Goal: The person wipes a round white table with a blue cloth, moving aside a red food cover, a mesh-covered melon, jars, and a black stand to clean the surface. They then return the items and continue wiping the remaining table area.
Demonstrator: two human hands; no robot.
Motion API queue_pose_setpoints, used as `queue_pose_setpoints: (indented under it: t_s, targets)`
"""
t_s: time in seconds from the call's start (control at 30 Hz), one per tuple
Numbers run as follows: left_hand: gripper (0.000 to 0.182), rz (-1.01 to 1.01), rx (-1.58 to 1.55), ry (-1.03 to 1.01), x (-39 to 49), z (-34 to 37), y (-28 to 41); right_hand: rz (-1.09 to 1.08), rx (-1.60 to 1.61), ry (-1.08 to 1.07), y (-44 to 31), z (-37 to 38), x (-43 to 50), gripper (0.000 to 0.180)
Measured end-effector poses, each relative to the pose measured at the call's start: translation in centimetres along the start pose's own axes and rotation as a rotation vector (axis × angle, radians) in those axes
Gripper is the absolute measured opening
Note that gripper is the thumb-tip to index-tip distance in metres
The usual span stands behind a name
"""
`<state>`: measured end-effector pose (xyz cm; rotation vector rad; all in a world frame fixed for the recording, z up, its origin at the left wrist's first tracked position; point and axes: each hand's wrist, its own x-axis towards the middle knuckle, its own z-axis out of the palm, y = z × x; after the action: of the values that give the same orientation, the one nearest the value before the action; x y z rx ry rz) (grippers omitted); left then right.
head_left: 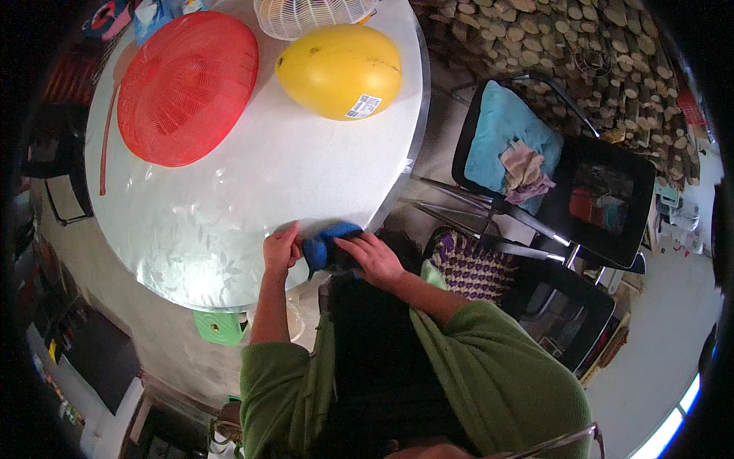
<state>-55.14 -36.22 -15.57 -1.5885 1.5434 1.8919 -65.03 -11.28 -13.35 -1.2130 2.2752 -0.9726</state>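
Observation:
A blue and black item (331,245), seemingly of fabric, is at the near edge of the round table (275,155), in front of my dark-clothed body. My right hand (373,258) grips it from the right, fingers over its top. On its left side, my left hand (281,249) has curled fingers and a raised thumb or finger; whether it pinches a part of the item cannot be made out. Farther up the table lie a big yellow melon (341,72) with a printed sticker and a red plastic mesh cover or basket (189,89), its domed side up.
A white plastic basket (315,14) stands behind the melon. A red fly swatter (106,137) lies at the left rim. Black chairs, one with a turquoise cushion (504,137) and a cloth, stand right. A green stool (219,327) is below the table; stacked firewood (573,51) fills the upper right.

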Motion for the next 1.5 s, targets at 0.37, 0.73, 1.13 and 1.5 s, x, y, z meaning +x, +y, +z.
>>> queue_pose_setpoints:
  t_s: [0.37, 0.73, 1.13, 1.5]
  targets:
    - [0.050, -0.072, -0.010, -0.043, -0.6, -0.4, 1.2, 1.240, 1.327, 0.532, 13.1, -10.6, -8.4, 0.062]
    - [0.052, -0.079, -0.018, -0.027, -0.6, -0.4, 1.0, 0.476, -0.103, 0.548, 10.4, -9.8, -5.8, 0.025]
    - [0.051, -0.059, -0.051, -0.017, -0.7, -0.2, 1.1, 1.527, 1.475, 0.271, 15.6, -6.0, -10.5, 0.036]
    - [0.051, -0.078, -0.024, -0.012, -0.8, -0.2, 1.1, 1.005, 2.159, 0.227, 10.3, -5.9, -4.0, 0.047]
